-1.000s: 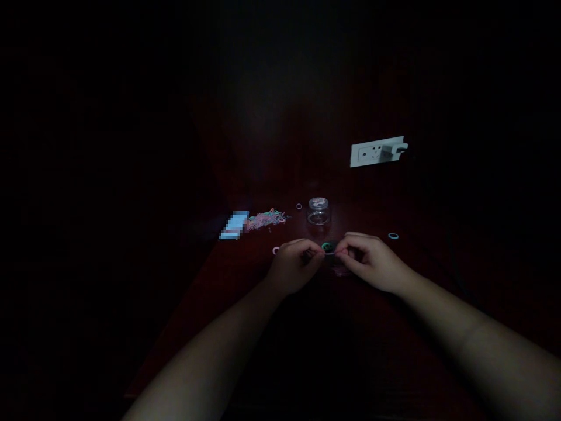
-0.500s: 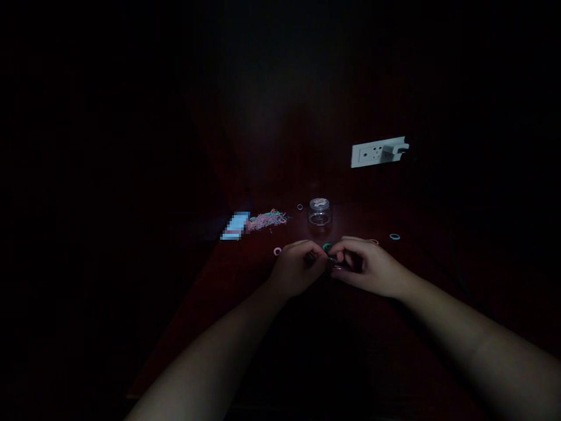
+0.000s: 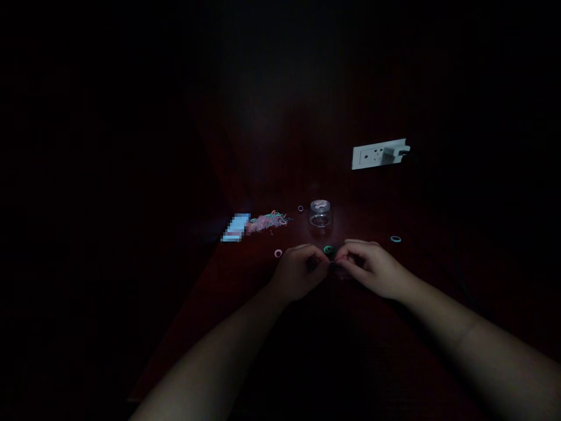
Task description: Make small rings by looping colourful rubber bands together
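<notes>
Thin pale strand (image 3: 332, 262) is held in the gap between left hand (image 3: 301, 272) and right hand (image 3: 373, 269), one end pinched by each; thumb and fingertips are closed on both sides. Green loop (image 3: 329, 249) is seen just beyond the fingertips, pink ring (image 3: 275, 253) beside left hand, clear jar (image 3: 320, 216) farther back.

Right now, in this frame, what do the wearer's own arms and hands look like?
Both the left hand and right hand are bare, with no gloves. The left arm and right arm show no sleeves, watch or bracelet within view. The picture is too dim to make out nails or small markings.
</notes>
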`<control>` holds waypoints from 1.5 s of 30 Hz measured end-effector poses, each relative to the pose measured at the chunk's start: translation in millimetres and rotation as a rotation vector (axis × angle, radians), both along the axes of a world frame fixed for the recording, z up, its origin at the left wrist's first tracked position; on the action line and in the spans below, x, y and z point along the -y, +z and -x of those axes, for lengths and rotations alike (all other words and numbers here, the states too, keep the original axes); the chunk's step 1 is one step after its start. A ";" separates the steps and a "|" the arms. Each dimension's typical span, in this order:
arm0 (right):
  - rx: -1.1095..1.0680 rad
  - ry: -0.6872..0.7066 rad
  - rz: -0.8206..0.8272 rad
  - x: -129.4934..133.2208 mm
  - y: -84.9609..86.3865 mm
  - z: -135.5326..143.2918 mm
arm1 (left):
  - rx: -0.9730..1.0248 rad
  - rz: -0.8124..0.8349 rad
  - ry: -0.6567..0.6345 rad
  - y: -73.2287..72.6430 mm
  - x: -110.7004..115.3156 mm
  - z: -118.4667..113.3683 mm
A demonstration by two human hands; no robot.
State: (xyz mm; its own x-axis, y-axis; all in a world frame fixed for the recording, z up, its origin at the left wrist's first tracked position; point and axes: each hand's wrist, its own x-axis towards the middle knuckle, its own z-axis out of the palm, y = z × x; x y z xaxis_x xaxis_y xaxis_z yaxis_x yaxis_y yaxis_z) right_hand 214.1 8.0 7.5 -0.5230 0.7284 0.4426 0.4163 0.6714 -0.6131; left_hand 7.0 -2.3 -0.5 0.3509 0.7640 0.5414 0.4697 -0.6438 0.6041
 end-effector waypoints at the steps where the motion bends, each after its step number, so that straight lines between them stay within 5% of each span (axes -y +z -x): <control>1: 0.005 -0.004 0.001 -0.4 -0.4 -0.5 | 0.000 0.003 0.000 -0.3 -0.1 0.3; 45: 0.085 0.020 0.048 3.2 3.7 -1.3 | -0.168 -0.001 0.007 6.5 1.1 2.3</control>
State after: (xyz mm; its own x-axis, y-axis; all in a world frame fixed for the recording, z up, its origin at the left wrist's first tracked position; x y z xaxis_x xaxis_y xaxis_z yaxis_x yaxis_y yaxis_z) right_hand 215.4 4.8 11.1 -0.5718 0.7370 0.3604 0.4552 0.6505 -0.6080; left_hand 4.7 -3.4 6.0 0.4313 0.7661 0.4765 0.5685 -0.6409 0.5158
